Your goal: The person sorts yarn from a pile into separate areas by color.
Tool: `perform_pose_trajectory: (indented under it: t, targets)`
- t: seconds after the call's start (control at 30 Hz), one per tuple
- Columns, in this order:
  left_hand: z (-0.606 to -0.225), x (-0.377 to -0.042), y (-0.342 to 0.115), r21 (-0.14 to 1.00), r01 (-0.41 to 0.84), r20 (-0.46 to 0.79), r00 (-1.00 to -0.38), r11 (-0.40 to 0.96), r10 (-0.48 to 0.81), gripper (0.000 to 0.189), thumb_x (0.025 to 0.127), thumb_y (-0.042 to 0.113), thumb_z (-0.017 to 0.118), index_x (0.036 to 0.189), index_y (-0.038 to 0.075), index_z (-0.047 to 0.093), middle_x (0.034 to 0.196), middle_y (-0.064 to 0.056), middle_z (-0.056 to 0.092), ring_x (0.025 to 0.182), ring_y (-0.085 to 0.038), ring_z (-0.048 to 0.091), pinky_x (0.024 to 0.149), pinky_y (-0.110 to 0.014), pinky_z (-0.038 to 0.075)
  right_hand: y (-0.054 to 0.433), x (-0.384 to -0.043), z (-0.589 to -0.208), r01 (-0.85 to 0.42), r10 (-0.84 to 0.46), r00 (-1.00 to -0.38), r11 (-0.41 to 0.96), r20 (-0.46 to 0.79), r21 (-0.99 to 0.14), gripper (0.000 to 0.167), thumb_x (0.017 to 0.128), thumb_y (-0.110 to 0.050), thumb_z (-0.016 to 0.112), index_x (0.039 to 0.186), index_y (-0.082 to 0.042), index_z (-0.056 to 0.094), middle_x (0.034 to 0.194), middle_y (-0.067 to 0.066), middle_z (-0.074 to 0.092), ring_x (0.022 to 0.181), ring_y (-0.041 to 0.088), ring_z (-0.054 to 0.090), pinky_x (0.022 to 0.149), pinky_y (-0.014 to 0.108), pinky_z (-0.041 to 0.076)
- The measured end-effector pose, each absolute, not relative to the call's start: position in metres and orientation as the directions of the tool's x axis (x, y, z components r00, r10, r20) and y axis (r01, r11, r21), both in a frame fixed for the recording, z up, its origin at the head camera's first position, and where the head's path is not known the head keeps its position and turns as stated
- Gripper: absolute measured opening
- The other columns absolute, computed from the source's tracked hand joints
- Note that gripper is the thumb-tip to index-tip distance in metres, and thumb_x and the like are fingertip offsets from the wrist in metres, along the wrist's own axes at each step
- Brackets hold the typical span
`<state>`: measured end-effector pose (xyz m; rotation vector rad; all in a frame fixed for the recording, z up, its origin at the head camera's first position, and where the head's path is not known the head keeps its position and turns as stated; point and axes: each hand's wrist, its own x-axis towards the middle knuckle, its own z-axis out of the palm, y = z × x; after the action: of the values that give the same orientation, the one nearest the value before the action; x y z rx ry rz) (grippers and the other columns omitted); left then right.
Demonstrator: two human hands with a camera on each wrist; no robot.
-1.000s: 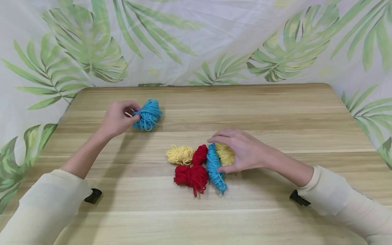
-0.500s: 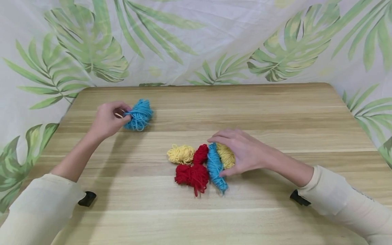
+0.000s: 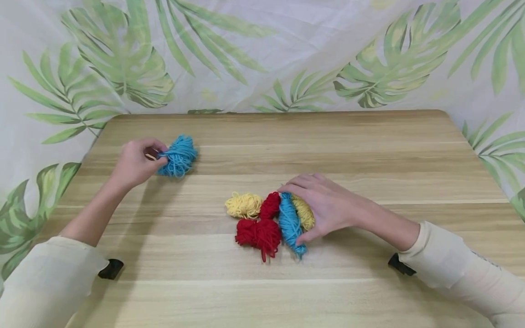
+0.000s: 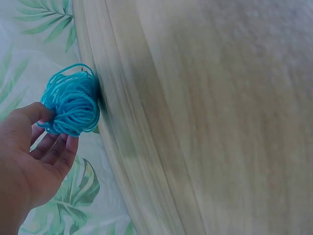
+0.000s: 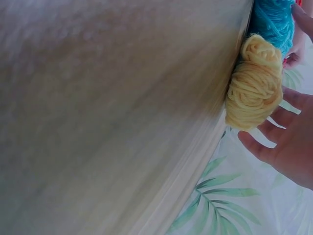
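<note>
My left hand (image 3: 137, 164) pinches a fluffy blue yarn bundle (image 3: 179, 156) by its left end, between thumb and fingers, at the back left of the table. In the left wrist view the loops of this blue yarn (image 4: 73, 105) stand out beyond the fingertips. My right hand (image 3: 328, 205) spans a long twisted blue yarn skein (image 3: 290, 223), its thumb near the lower end and fingertips near the upper end. Under that palm lies a yellow yarn skein (image 3: 303, 213), partly hidden. The right wrist view shows this yellow skein (image 5: 254, 88) with loosely bent fingers beside it.
Left of the twisted blue skein, a small red yarn skein (image 3: 270, 206), a larger red skein (image 3: 258, 238) and another yellow skein (image 3: 244, 205) lie close together. The wooden table (image 3: 246, 296) ends at a leaf-patterned cloth (image 3: 229, 54) behind.
My left hand has moved left with the fluffy blue yarn bundle in its pinch. The right hand stays over the skeins, almost still.
</note>
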<state>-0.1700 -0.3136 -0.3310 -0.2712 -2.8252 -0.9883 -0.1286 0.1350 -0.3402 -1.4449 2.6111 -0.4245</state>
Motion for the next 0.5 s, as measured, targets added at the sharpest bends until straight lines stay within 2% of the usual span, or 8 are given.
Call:
perform_pose_trajectory:
  t: [0.5]
  targets:
    - [-0.33,-0.163,-0.327,0.583,0.197,0.142,-0.98,0.788,0.14,0.011,0.089,-0.003,0.074,0.099,-0.008,0.07,0.098,-0.028,0.071,0.074,0.011,0.055,0.059,-0.01,0.048,0.133,-0.129,-0.34,-0.799,-0.837,-0.547,0.521,0.001,-0.299,0.102,0.069,-0.066,0.085,0.148,-0.009,0.051,0.14,0.009,0.06,0.132,0.031,0.052,0.111,0.06,0.04]
